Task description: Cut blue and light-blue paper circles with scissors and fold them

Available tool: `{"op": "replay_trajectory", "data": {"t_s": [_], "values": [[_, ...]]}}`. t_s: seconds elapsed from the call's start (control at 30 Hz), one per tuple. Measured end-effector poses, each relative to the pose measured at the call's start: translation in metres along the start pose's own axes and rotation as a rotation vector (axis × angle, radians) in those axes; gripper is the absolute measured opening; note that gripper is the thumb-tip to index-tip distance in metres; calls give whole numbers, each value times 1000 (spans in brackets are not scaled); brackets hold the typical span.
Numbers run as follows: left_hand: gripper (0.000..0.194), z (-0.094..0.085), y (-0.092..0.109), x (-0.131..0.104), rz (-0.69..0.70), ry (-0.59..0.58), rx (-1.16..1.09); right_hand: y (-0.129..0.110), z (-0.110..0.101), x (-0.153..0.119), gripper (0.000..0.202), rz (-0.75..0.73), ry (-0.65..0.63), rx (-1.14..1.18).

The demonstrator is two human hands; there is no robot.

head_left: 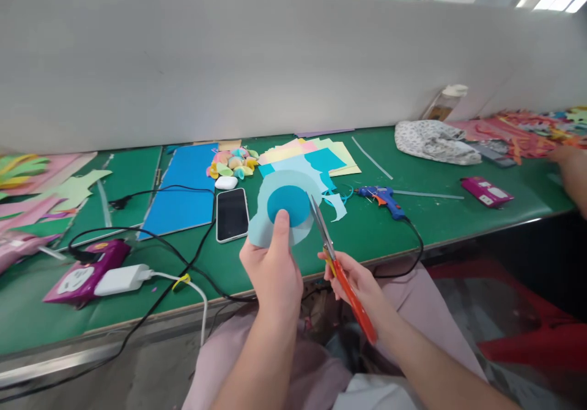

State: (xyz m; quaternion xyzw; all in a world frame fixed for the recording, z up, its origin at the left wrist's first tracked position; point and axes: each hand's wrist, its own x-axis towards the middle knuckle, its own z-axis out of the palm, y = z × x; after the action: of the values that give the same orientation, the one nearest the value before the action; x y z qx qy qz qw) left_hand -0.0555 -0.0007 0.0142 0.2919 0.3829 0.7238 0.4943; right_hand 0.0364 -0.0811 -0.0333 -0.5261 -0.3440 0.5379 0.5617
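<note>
My left hand [275, 263] pinches a light blue paper sheet [266, 193] with a darker blue paper circle [293, 202] laid on top, the thumb pressing on the circle. In my right hand [355, 281] are scissors with red and yellow handles [348, 291]. Their blades point up and away, at the right edge of the light blue paper; whether they are parted is hard to make out. Just right of the paper lies a light blue offcut [338, 206]. Behind the held paper are sheets of yellow and blue paper [343, 156].
A blue glue gun [383, 199] with a black cord lies right of the papers. A phone [232, 214], a white case [226, 183] and curled paper pieces [236, 164] are at left. Purple power strips [87, 272] and cables cross the table. Another person's hand [571, 168] reaches in at far right.
</note>
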Motion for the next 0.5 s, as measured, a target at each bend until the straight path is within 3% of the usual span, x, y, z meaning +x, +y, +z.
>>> {"op": "replay_trajectory", "data": {"t_s": [0.23, 0.5], "values": [[16, -7, -4, -12, 31, -19, 125, 13, -3, 1, 37, -70, -74, -40], [14, -6, -6, -19, 2, -34, 51, 6, -3, 2, 42, -100, -88, -121]]}}
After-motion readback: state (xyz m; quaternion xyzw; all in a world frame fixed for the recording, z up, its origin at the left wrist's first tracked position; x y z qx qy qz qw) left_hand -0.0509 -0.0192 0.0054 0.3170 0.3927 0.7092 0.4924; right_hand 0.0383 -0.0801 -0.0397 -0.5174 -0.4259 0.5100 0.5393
